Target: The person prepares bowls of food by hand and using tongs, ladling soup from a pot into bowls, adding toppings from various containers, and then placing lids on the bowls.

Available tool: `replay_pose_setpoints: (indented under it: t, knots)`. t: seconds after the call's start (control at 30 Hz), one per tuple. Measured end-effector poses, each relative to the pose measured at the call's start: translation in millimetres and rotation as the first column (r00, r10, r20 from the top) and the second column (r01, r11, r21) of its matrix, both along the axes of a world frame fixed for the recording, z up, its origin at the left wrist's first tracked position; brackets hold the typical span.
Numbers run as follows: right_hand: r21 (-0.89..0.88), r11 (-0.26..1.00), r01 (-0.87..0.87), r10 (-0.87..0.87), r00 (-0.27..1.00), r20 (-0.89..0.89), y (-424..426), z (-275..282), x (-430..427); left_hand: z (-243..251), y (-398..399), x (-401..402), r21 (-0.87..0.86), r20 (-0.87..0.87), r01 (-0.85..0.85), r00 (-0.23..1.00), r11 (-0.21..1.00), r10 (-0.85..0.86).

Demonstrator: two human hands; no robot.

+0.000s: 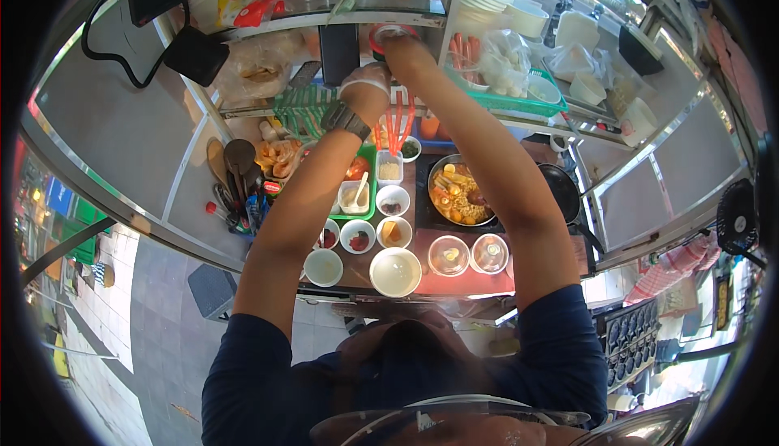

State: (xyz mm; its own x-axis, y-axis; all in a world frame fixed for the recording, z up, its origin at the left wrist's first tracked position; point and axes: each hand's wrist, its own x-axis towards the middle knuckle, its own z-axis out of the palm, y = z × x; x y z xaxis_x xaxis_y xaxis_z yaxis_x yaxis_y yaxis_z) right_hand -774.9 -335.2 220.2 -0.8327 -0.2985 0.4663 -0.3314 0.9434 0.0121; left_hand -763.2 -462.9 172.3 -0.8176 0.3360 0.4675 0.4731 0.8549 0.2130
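Both arms stretch up to the middle shelf of a food stall. My left hand, with a dark watch at its wrist and a whitish band near the knuckle end of the wrist, is by a dark upright panel. My right hand, blurred, is at a red-rimmed round container and covers part of it. The fingers of both hands are hidden, so any grip cannot be made out. Below, a pan of noodles, egg and sauce sits on a dark stove, left of my right forearm.
Several white bowls and two clear-lidded cups stand along the front edge. Behind them is a green tray. A black frying pan is at the right, utensils at the left. A teal basket holds sausages and bagged food.
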Motion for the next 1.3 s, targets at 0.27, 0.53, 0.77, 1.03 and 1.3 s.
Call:
replay_pose_setpoints:
  t: [0.27,0.53,0.77,1.03,1.3]
  knots:
    - [0.029,0.999,-0.033,0.035,0.996,-0.082,8,-4,-1,5,6,-10,0.028,0.101,0.020,0.995,0.999,-0.023]
    - [0.046,0.998,-0.045,0.045,0.999,-0.005,7,-30,4,-13,-28,17,0.220,-0.032,0.038,0.999,0.975,-0.032]
    - [0.069,0.998,0.011,-0.001,0.988,-0.152,-17,-13,55,3,-53,39,0.457,-0.021,0.024,1.000,0.889,-0.017]
    - [0.134,0.892,-0.432,0.451,0.823,-0.346,-16,-42,224,-18,-82,110,0.205,-0.508,0.495,0.791,0.844,-0.341]
    - [-0.890,0.446,-0.099,0.653,0.715,0.248,-7,-94,309,-79,-117,231,0.732,0.446,0.264,0.512,0.628,-0.734]
